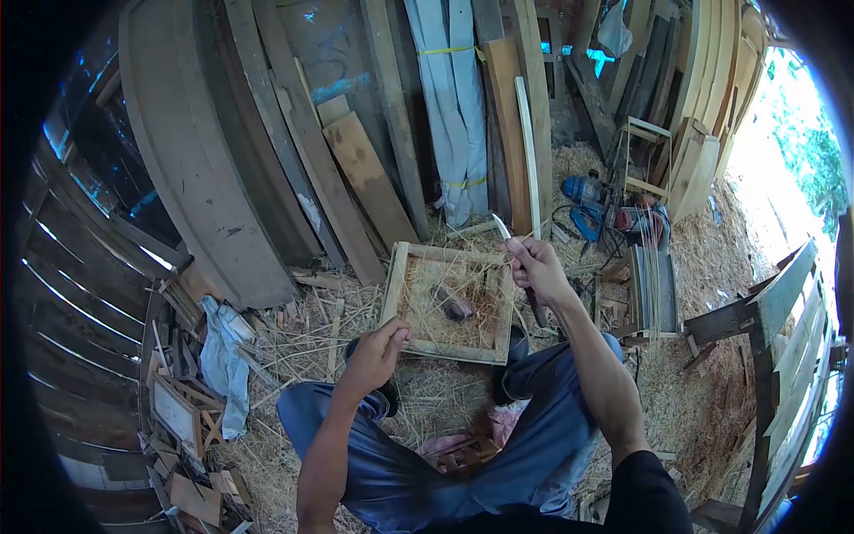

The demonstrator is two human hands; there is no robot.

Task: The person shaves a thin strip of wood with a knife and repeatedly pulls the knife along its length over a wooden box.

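Observation:
In my right hand [537, 267] is a knife [503, 228], its pale curved blade pointing up and away from me. The dark handle [537, 310] runs down below the fist. My left hand [378, 347] is closed near the front left corner of a shallow wooden frame [388, 294]. Thin pale strips lie around that hand, but what its fingers pinch is too small to make out. Inside the frame are fine shavings [436, 331] and a dark brownish block [457, 307]. The frame sits in front of my knees, below the knife.
Long boards [365, 169] and a wrapped bundle [449, 116] lean on the back wall. Blue power tools [584, 205] stand at right, beside a small wooden stand [654, 285]. Shavings [685, 392] cover the ground. Scrap wood and a pale cloth [222, 360] lie left.

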